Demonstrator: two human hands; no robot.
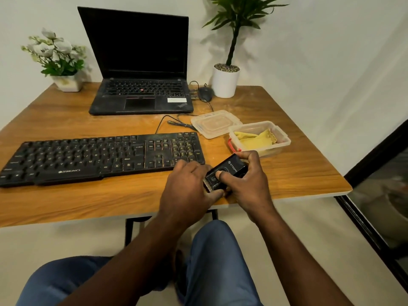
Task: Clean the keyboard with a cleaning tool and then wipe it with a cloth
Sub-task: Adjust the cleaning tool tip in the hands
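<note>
- Wood-grain table (66, 120) fills the middle of the frame; its near edge runs from lower left up to the right corner, its right edge slants toward the upper centre.
- Black keyboard (99, 157) lies across the left and centre, its front edge near the table's near edge, with a strip of bare wood between. Its cable runs up toward the laptop (141, 62).
- Both hands meet just right of the keyboard's lower right corner, over the near edge of the table.
- Left hand (189, 186): fingers curled, thumb pressed to the lower end of the black cleaning tool (225, 173).
- Right hand (247, 180): closed round the tool's right side, one finger on its top face. Pale bristles show at the tool's lower left end.
- Clear container (283, 140), open, sits just above the hands at centre right, yellow cloth (256, 139) inside. Its lid (215, 123) lies beside it to the upper left, touching or nearly so.
- Open wood: wide patch at left between laptop and keyboard; smaller patch right of the hands toward the corner.
- Back edge, left to right: flower pot (66, 83), laptop, mouse (205, 93), white potted plant (225, 80).
- White wall behind; pale floor below; dark door frame at far right. Blue-trousered knees at the bottom.
</note>
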